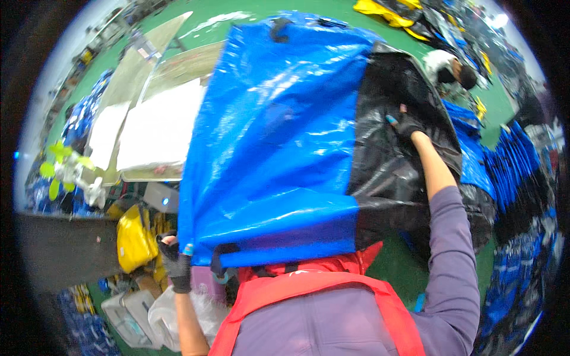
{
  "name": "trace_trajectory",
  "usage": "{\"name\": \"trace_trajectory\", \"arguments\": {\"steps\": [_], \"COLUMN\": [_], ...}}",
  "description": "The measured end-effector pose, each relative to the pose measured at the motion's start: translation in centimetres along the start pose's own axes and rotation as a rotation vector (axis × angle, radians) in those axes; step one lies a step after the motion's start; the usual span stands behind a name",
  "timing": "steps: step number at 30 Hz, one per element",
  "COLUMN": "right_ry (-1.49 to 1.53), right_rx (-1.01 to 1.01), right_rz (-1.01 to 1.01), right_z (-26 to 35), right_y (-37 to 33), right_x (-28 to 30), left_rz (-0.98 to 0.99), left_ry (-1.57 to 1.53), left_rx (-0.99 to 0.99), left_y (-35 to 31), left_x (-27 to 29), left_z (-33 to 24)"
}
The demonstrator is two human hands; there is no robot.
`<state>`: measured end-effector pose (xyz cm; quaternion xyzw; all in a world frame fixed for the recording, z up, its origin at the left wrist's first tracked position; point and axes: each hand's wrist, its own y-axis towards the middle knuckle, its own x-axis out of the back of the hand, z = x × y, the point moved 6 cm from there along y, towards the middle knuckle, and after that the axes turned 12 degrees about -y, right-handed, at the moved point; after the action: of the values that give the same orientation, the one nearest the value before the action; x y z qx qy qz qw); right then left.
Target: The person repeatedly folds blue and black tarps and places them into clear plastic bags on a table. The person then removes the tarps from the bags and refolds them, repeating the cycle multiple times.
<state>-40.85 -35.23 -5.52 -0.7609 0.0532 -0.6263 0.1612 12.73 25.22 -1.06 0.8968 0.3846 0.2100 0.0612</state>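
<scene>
Left hand (pixel 175 266) in a dark fingerless glove, pinching the near left corner of the blue-and-black tarpaulin piece (pixel 279 130); right hand (pixel 408 124) spread on its black section! The tarpaulin piece stretches out right in front of the person's red straps (pixel 320 281), and to its left there's a counter (pixel 189 64) bearing white sheets (pixel 159 133), a yellow bag (pixel 134 238) lower down, a green-bladed fan (pixel 64 165) farther out, a co-worker (pixel 444 66) at upper right

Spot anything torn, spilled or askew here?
Nothing stands out. Creases run across the blue and black material under the right hand, but no tear or spill shows.
</scene>
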Motion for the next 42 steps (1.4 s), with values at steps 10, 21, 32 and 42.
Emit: {"name": "trace_trajectory", "arguments": {"steps": [10, 21, 32, 42], "right_ry": [-0.186, -0.020, -0.287, 0.201], "right_rx": [-0.025, 0.021, 0.008, 0.039], "right_rz": [-0.153, 0.031, -0.465, -0.355], "right_z": [-1.1, 1.3, 2.6, 1.9], "right_y": [2.4, -1.7, -1.2, -0.1], "right_x": [-1.7, 1.5, 7.9, 4.4], "left_rz": [-0.512, 0.004, 1.220, 0.000], "left_ry": [0.334, 0.906, -0.375, 0.776], "left_rx": [-0.080, -0.225, -1.171, -0.391], "left_y": [-2.5, 7.7, -8.4, 37.8], "left_x": [-1.5, 2.8, -37.5, -31.7], "left_z": [-6.4, -7.7, -18.1, -5.8]}}
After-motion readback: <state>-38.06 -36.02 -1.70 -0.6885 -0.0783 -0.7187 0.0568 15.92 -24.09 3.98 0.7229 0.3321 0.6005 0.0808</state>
